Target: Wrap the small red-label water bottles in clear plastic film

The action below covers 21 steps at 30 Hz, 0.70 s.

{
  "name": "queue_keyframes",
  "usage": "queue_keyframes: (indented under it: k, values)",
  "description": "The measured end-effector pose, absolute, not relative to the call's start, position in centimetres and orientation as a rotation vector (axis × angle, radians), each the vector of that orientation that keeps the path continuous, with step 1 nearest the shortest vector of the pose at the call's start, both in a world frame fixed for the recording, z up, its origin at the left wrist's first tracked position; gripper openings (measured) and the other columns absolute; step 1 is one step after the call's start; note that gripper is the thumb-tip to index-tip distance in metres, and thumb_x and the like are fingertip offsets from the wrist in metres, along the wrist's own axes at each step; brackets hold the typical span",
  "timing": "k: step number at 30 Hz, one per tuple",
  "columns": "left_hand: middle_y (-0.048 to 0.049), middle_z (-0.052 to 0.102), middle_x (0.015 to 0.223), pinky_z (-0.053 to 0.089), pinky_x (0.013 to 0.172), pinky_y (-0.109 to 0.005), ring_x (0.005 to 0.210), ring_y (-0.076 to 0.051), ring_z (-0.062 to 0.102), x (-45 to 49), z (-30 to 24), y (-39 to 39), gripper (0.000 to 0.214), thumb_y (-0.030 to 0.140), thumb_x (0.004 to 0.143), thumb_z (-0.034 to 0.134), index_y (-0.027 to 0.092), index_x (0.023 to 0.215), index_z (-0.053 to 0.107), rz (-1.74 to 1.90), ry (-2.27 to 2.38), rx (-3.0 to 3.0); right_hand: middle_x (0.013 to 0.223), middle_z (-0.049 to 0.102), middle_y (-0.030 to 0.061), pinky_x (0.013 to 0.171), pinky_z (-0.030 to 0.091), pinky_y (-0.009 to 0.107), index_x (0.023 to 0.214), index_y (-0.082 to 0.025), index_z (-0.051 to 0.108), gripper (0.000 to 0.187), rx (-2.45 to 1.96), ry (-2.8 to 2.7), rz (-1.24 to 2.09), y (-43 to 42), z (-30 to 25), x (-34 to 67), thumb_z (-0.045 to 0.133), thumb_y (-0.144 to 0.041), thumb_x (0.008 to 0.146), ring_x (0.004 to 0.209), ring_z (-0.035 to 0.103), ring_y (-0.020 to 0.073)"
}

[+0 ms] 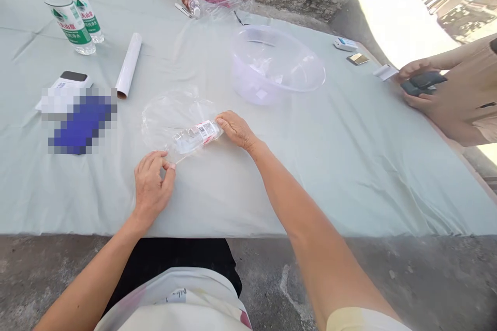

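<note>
A small clear plastic bottle with a white and red label lies on its side on the table, on a sheet of clear plastic film. My right hand is closed around the bottle's right end, hiding that end. My left hand pinches the near edge of the film between thumb and fingers, just left of the bottle. Some film stretches from that pinch toward the bottle's near side.
A translucent basin stands beyond my right hand. Left are a white roll, a blurred blue item, a white device and two tall water bottles. A co-worker across handles a bottle and film; another person holds a dark object.
</note>
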<state>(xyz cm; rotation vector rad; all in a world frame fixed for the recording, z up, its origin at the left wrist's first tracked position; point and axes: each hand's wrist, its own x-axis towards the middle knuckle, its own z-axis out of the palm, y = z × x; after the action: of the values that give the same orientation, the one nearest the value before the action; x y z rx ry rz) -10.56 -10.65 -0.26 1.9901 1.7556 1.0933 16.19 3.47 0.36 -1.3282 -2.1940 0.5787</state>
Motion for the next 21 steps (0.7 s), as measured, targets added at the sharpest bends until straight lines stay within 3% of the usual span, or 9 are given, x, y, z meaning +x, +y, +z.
queue_keyframes:
  k: [4,7,10,12,15,18,21]
  values:
    - [-0.0091,0.072,0.112,0.045,0.1,-0.057,0.12,-0.033,0.062,-14.4,-0.1,-9.7,0.023,0.029,0.09,0.048,0.023,0.067,0.05,1.092,1.898,1.859,0.094,0.068,0.0081,0.087,0.048,0.042,0.092,-0.025,0.068,0.07,-1.359,-2.232,0.563,1.2,0.2,17.2,0.015,-0.07,0.097,0.092,0.06,0.0254]
    - [-0.0083,0.07,0.12,0.047,0.098,-0.058,0.117,-0.032,0.063,-16.1,1.1,-9.1,0.016,0.031,0.093,0.048,0.026,0.08,0.054,1.25,2.053,1.674,0.108,0.071,0.0077,0.092,0.049,0.042,0.108,-0.026,0.069,0.067,-1.386,-2.187,0.566,-0.2,-0.2,18.0,0.019,-0.069,0.098,0.103,0.062,0.0253]
    - [-0.0067,0.069,0.115,0.051,0.096,-0.053,0.114,-0.028,0.064,-15.1,2.8,-9.5,0.008,0.023,0.094,0.051,0.027,0.098,0.057,1.676,1.921,1.847,0.122,0.07,0.0089,0.099,0.048,0.044,0.119,-0.024,0.066,0.064,-1.419,-2.076,0.534,-0.8,-0.4,18.6,0.025,-0.068,0.098,0.115,0.061,0.0258]
    - [-0.0045,0.07,0.099,0.056,0.084,-0.043,0.1,-0.023,0.069,-12.8,3.3,-10.3,0.018,0.013,0.089,0.056,0.025,0.102,0.057,1.838,1.487,2.208,0.122,0.069,0.0105,0.102,0.048,0.046,0.118,-0.023,0.066,0.06,-1.413,-1.966,0.425,-1.0,-0.2,18.5,0.029,-0.066,0.098,0.117,0.061,0.0262]
    - [-0.0052,0.072,0.095,0.056,0.073,-0.032,0.09,-0.018,0.07,-9.1,2.4,-11.2,0.025,0.004,0.087,0.05,0.022,0.102,0.06,1.331,0.826,2.728,0.114,0.07,0.0118,0.1,0.048,0.047,0.112,-0.023,0.066,0.047,-1.33,-1.863,0.208,-1.6,0.6,17.5,0.034,-0.056,0.1,0.112,0.062,0.0263]
    - [-0.0104,0.073,0.106,0.055,0.091,-0.038,0.106,-0.022,0.068,-7.4,0.1,-10.5,0.023,0.003,0.089,0.048,0.018,0.098,0.063,0.958,0.77,2.994,0.11,0.07,0.0115,0.098,0.049,0.047,0.108,-0.025,0.067,0.035,-1.22,-2.051,0.13,-2.6,1.3,16.0,0.042,-0.048,0.099,0.109,0.063,0.0266]
    - [-0.0165,0.065,0.132,0.047,0.107,-0.048,0.13,-0.029,0.057,-8.2,-1.4,-8.3,0.026,0.006,0.091,0.048,0.017,0.107,0.065,0.799,0.926,3.061,0.118,0.068,0.0106,0.101,0.048,0.048,0.112,-0.027,0.067,0.028,-1.163,-2.288,0.134,-2.9,0.9,15.0,0.052,-0.044,0.095,0.114,0.061,0.0275]
